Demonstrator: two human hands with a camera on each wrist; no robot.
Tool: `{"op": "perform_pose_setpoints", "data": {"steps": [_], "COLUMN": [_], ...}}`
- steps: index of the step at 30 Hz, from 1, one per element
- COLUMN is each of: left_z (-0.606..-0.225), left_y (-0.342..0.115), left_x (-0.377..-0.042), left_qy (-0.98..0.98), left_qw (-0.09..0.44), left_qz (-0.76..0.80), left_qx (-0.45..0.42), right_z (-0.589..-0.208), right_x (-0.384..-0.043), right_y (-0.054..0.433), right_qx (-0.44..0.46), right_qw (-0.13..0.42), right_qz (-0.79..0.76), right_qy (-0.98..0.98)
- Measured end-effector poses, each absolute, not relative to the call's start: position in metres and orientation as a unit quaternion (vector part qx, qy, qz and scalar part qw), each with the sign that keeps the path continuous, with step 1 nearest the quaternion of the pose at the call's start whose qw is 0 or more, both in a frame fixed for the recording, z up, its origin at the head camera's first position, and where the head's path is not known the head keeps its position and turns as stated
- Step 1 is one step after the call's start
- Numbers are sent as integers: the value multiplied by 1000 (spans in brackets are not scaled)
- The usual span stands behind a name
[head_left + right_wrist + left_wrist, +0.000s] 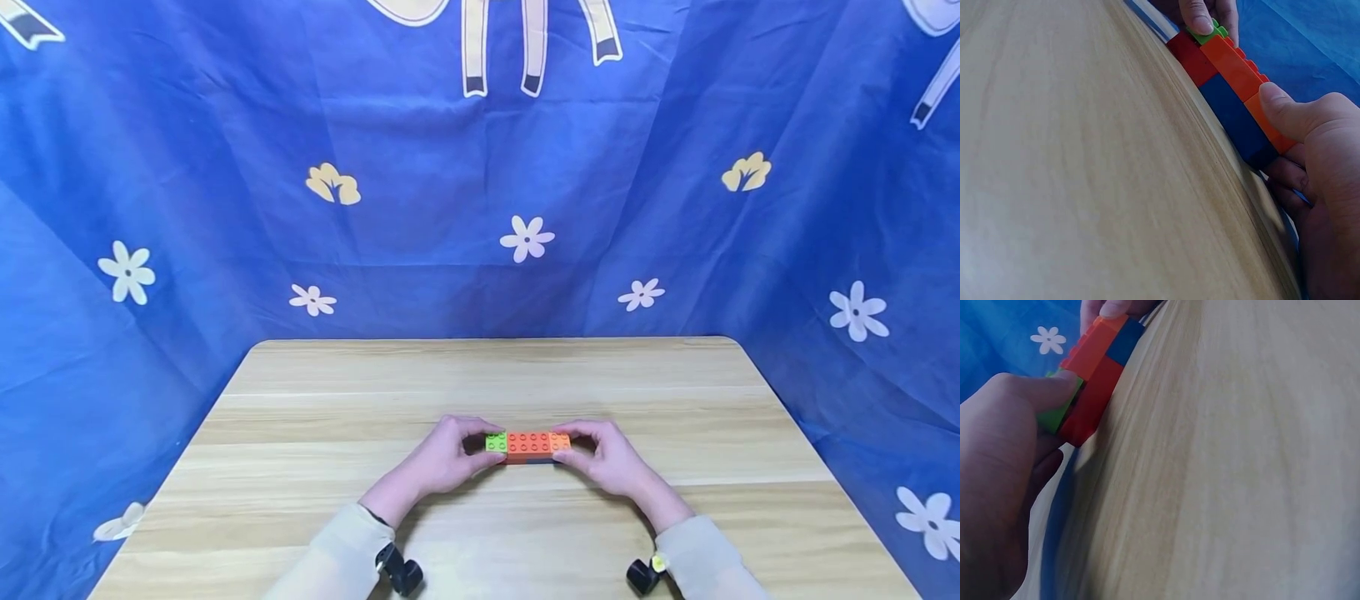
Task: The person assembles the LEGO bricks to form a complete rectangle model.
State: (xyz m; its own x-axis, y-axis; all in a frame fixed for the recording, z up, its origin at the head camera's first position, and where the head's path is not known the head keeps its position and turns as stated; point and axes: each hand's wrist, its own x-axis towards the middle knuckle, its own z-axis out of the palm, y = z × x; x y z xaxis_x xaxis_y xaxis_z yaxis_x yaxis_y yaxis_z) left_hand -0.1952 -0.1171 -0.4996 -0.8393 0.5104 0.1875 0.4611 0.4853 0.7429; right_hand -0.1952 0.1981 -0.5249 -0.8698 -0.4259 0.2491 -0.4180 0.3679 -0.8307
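Observation:
A two-layer row of studded toy bricks stands between the hands at mid-table. On top sit a green brick (496, 442), a longer orange-red brick (528, 442) and a lighter orange brick (558, 440). Below them are a red brick (1092, 403) on the left side and a blue brick (1230, 115) on the right side. My left hand (448, 457) pinches the green brick at the left end, thumb on the near side. At the opposite end my right hand (611, 460) pinches the orange brick, its thumb on the near face. Far-side fingertips are partly hidden.
The bricks are on a light wood-grain table (300, 417) with rounded far corners. A blue patterned cloth (420, 192) hangs behind it and along both sides. Small black cameras (405, 575) are worn at the wrists.

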Motion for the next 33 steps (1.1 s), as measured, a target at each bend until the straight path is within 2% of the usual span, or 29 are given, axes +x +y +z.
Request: {"op": "perform_pose_setpoints", "data": {"steps": [24, 33], "left_z": [-505, -506], "left_y": [-116, -116], "left_x": [-196, -194], "left_qy": [859, 866], "left_qw": [17, -3], "left_qz": [426, 411], "left_qx": [282, 286], "right_z": [-526, -526], "right_x": [-195, -195], "right_y": [197, 196], "right_qx": [-241, -247], "right_qw": [8, 2], "right_qz": [-495, -498], "right_qy": [835, 831]}}
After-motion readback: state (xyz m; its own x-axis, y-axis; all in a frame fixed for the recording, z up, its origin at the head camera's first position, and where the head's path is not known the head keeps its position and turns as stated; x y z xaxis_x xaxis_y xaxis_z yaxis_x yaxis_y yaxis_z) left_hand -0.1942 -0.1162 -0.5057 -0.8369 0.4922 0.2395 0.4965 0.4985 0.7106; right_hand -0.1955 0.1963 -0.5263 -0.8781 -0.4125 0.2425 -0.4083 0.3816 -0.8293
